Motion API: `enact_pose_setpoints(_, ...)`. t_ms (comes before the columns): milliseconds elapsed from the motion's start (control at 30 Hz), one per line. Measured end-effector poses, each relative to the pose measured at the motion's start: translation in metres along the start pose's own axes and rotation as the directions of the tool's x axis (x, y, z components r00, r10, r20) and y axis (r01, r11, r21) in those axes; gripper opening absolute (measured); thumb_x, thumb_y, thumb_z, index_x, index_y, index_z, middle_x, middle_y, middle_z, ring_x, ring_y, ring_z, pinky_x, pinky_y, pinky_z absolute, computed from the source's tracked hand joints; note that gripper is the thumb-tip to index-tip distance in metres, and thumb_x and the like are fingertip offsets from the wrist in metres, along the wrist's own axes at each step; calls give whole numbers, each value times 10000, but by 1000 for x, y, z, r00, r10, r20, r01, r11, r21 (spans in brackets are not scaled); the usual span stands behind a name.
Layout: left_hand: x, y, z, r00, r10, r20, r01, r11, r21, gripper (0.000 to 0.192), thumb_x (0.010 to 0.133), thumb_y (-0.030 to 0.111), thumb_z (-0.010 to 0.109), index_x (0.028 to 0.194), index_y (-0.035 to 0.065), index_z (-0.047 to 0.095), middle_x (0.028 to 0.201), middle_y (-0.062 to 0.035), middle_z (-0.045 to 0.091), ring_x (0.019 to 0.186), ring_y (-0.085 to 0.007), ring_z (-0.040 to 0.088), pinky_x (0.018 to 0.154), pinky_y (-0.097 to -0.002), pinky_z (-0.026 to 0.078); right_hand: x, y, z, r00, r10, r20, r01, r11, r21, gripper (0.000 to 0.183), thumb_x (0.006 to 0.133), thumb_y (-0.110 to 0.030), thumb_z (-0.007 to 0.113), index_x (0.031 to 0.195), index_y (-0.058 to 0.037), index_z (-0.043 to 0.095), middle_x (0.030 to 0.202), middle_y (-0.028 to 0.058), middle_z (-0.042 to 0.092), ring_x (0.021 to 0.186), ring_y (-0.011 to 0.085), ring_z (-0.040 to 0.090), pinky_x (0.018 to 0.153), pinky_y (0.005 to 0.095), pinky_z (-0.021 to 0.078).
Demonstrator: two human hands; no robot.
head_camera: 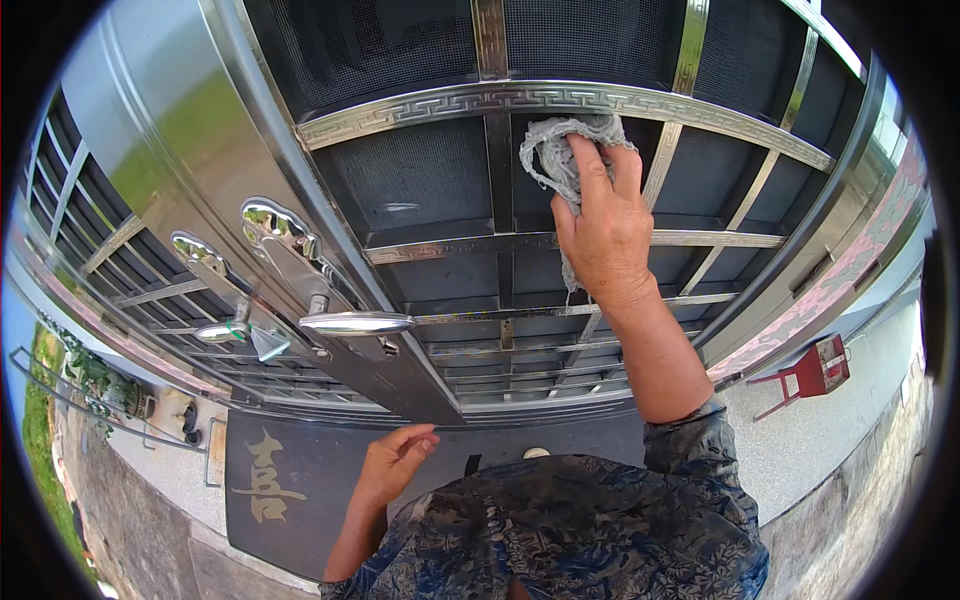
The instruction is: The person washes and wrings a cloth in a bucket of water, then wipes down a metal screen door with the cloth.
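Observation:
My right hand [611, 232] presses a frayed grey cloth rag [551, 146] against the grille of a stainless steel door. The rag lies just under a wide crossbar [420, 105] stamped with a fret pattern, and a loose strand trails below my palm. Behind the bars is dark mesh screen [412, 176]. Low in front of my body, my left hand [396, 459] hangs with its fingers loosely curled and holds nothing visible. It is nearest the door's lower edge, below the chrome lever handle [356, 322].
A second lever handle [219, 330] with a small translucent attachment is on the left door leaf. Underfoot lies a dark doormat [337, 517] with a large gold character. A red metal box on legs [821, 367] stands right; a potted plant [112, 390] and metal rail [105, 412] are left.

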State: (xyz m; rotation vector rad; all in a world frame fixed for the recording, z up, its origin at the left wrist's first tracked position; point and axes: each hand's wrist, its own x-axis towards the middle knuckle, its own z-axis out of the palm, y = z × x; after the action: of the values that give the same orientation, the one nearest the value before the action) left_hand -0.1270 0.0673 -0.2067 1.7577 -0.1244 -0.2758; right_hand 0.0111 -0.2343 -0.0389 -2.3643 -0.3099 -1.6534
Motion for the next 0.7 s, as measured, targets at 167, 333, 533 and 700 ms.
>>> enact_pose_setpoints(167,-19,-34,-15,976,-159,-146,131,974,-186,237,920,128,573,1111,-5,617,944,-98,673,825,-145,633,745,-273,515,-2,-10,-6,985,-13,171,-10,990,138,570,645,-29,713,1188,-79,546,1046,98,505,893,286,598,706,356,539)
enact_pose_setpoints(333,-15,-28,-7,979,-148,-139,131,983,-128,242,920,123,566,1116,-11,614,939,-101,675,823,-140,629,748,-268,510,1,-5,-23,870,-123,477,74,990,121,462,668,-54,694,1116,-43,579,1019,99,525,825,283,619,701,368,535)
enact_pose_setpoints(533,-32,-49,-18,980,-107,-169,99,993,-56,245,918,116,565,1119,-20,606,928,-92,681,806,-122,626,742,-263,507,16,4,-56,900,-35,434,-11,995,103,447,676,-52,690,1113,-91,602,1011,96,526,794,276,622,676,364,533)
enact_pose_setpoints(700,-51,-71,-28,938,-253,-236,243,967,-73,239,912,132,576,1092,-19,623,903,-92,686,807,-128,635,741,-262,506,4,10,-40,998,6,57,3,987,-161,609,605,-40,757,1174,-133,561,1079,73,514,854,257,605,706,356,532)
